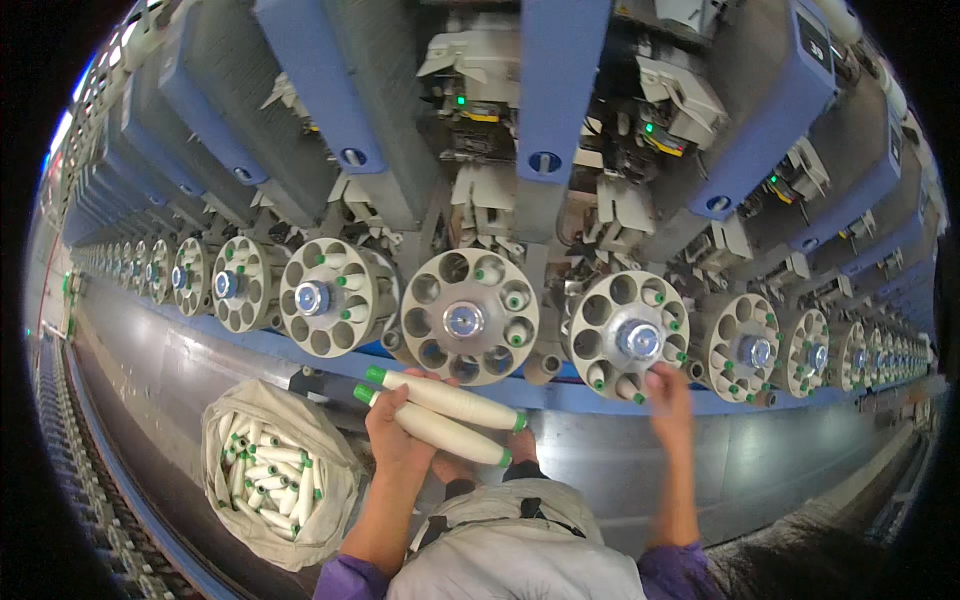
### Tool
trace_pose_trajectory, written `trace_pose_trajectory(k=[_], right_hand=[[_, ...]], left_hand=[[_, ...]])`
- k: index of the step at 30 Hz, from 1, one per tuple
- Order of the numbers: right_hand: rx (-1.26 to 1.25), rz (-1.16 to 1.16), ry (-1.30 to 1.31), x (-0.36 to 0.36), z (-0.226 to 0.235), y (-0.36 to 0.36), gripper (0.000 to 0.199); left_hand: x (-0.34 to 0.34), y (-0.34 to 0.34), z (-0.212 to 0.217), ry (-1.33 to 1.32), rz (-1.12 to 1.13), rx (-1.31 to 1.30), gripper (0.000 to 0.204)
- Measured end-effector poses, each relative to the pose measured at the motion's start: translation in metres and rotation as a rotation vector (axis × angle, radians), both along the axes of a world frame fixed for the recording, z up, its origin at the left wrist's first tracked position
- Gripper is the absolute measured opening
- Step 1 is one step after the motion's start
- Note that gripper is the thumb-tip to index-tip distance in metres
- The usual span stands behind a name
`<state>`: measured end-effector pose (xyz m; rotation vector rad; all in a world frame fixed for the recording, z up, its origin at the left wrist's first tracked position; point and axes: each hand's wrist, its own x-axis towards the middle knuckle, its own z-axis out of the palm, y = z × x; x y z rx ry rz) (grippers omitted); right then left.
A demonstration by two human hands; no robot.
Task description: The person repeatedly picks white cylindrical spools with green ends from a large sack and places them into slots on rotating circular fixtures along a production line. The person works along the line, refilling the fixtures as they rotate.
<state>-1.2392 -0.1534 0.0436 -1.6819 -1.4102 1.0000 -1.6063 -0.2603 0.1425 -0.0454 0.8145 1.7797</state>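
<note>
Below the round magazines, left hand (pixel 400 432) clasps two cream, green-tipped bobbins (pixel 445 410).

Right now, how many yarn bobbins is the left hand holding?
2. Both lie side by side across the left hand, green ends up-left: the upper bobbin and the lower bobbin. More sit in the cloth bag at left; a third behind the grip can't be excluded.

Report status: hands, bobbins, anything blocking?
Left hand grips two cream bobbins. Right hand at round magazine, blurred. Bobbin sack lower left; nothing blocking.
</note>
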Motion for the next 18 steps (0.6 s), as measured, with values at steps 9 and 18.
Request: trace_pose_trajectory(k=[9,18], right_hand=[[-0.315,0.467,0.288,-0.029,0.014,0.012,0.023],[0.489,0.09,-0.479,0.044,0.005,0.085,0.032]], left_hand=[[0.009,0.039,-0.02,0.179,-0.018,-0.03,0.025],[0.167,0.126,-0.108,0.786,-0.198,0.107,0.022]])
